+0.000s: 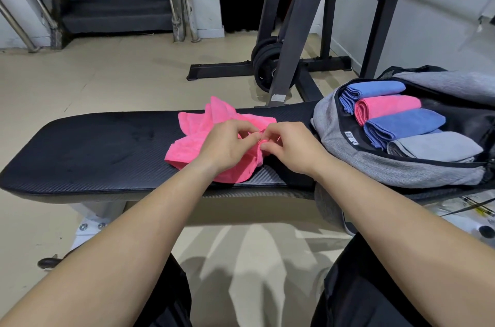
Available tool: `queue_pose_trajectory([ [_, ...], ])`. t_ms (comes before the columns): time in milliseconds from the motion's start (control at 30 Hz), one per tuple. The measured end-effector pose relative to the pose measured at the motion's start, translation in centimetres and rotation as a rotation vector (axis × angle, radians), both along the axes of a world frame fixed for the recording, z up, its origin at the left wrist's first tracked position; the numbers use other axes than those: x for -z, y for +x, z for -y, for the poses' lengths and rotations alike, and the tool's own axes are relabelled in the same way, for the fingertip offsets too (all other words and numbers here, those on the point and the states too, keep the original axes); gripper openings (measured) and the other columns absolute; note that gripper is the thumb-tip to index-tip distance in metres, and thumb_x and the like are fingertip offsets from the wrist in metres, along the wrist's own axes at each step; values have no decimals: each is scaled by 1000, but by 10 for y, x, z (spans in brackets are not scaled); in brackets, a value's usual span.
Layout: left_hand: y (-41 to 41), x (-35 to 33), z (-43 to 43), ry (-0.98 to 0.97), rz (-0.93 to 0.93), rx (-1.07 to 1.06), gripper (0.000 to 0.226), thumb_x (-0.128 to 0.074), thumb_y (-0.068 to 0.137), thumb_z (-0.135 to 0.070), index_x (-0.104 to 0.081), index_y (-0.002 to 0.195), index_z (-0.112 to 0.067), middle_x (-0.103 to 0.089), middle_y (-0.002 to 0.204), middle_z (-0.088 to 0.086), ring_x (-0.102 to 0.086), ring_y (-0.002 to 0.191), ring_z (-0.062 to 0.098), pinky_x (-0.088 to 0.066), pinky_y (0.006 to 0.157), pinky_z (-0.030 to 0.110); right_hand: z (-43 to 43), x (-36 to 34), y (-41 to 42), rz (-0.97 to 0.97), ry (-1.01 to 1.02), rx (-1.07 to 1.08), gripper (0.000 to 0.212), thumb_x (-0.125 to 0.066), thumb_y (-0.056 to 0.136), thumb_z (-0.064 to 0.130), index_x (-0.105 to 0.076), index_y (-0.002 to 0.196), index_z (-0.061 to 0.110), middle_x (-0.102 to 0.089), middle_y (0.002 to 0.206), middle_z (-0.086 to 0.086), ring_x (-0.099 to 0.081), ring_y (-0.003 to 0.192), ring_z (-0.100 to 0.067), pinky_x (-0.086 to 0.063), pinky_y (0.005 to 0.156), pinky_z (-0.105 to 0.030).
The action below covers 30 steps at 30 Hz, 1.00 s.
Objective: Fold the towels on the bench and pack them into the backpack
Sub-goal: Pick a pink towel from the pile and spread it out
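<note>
Work item: crumpled bright pink microfibre towel point(214, 134), lying unfolded on the middle of the bench, just left of the backpack; its near edge hangs slightly over the bench front.
Left hand point(227, 144): fingertips drawn together, pinching a bit of the towel's edge at the centre of the bunch.
Right hand point(289, 147): fingertips likewise pressed together on the same edge, touching or almost touching the left fingertips.
Reason for hold: both pinches meet at one point, probably to find a corner or hem, so the hands can then part along the edge and spread the cloth flat for folding.
Support surface: long black padded bench with textured vinyl cover point(93, 150); the bare stretch to the left leaves room to lay the towel out.
Container: grey fabric backpack with black lining point(401, 174), lying on its back at the right end of the bench, main compartment unzipped and facing up, within easy reach.
Packed contents: four folded towels in a row inside: blue point(375, 89), pink point(388, 108), blue point(404, 126), grey point(434, 147).
Progress estimate: late stage; no other loose towel shows.
Surroundings: black steel rack with weight plates point(267, 64) behind the bench.
</note>
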<state>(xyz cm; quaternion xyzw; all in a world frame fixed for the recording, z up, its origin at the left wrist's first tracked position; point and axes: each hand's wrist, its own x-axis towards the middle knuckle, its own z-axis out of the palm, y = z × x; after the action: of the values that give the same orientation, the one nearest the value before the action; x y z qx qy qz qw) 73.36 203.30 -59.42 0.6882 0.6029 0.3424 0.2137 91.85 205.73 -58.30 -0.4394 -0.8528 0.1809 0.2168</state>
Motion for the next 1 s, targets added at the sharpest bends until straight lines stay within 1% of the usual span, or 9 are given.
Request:
queue_pose_trajectory([
  [67, -1, 0, -1, -6, 12, -2, 10, -68, 91, -32, -78, 90, -29, -70, 89, -19, -61, 81, 0, -50, 80, 29, -2, -1, 1, -49, -41, 23, 9, -73, 89, 30, -71, 83, 23, -67, 73, 8, -59, 68, -5, -49, 71, -29],
  [133, -3, 1, -3, -16, 32, 6, 10, -70, 90, -30, -78, 95, -25, -73, 90, -14, -64, 83, 1, -51, 82, 27, -4, -2, 2, -93, -78, 25, 7, -74, 89, 26, -73, 84, 22, -70, 70, 7, -64, 67, -6, -52, 72, -27],
  [267, -6, 2, -5, -23, 60, 10, 6, -73, 88, -30, -75, 94, -31, -73, 83, -6, -59, 68, 0, -50, 72, 23, -8, -2, 5, -125, -112, 31, 5, -75, 87, 16, -74, 88, 21, -70, 69, 7, -67, 64, -6, -53, 71, -22],
  [433, -4, 2, -6, -33, 102, 22, 4, -74, 86, -30, -76, 89, -31, -73, 82, -6, -58, 68, -1, -51, 73, 26, -14, -2, 6, -170, -146, 20, 23, -77, 82, 10, -68, 78, 31, -70, 72, 7, -68, 67, -13, -56, 71, -28],
  [633, -1, 3, -4, -58, 107, 28, 8, -74, 88, -27, -78, 94, -26, -72, 81, -10, -58, 67, -4, -46, 68, 18, -16, 2, 6, -186, -166, 18, 15, -73, 84, 13, -71, 78, 27, -72, 73, 5, -69, 71, -15, -58, 75, -36],
  [733, -2, 4, -4, -83, 90, 21, 7, -74, 88, -25, -78, 93, -26, -70, 76, -12, -57, 62, -5, -45, 66, 20, -15, 6, 6, -189, -222, 26, 13, -75, 81, 11, -71, 80, 24, -72, 73, 4, -67, 66, -10, -59, 76, -39],
  [833, -4, 3, -3, -107, 104, 32, 7, -73, 88, -21, -78, 93, -25, -68, 71, -14, -55, 57, -7, -44, 64, 20, -13, 9, 5, -225, -290, 22, 15, -83, 76, 12, -71, 82, 20, -73, 74, 0, -66, 64, -8, -60, 74, -36],
  [933, -4, 2, -1, -118, 119, 39, 7, -74, 88, -21, -79, 93, -23, -67, 72, -17, -56, 59, -9, -43, 65, 17, -14, 11, 0, -220, -235, 41, 15, -85, 77, 18, -71, 78, 21, -72, 74, -1, -67, 68, -12, -58, 74, -32],
  [1000, -4, 1, 0, -125, 126, 37, 6, -74, 88, -21, -78, 92, -23, -67, 71, -17, -56, 59, -9, -43, 65, 16, -14, 11, -1, -227, -233, 55, 16, -86, 76, 17, -70, 76, 21, -71, 72, 1, -65, 65, -9, -57, 70, -28],
])
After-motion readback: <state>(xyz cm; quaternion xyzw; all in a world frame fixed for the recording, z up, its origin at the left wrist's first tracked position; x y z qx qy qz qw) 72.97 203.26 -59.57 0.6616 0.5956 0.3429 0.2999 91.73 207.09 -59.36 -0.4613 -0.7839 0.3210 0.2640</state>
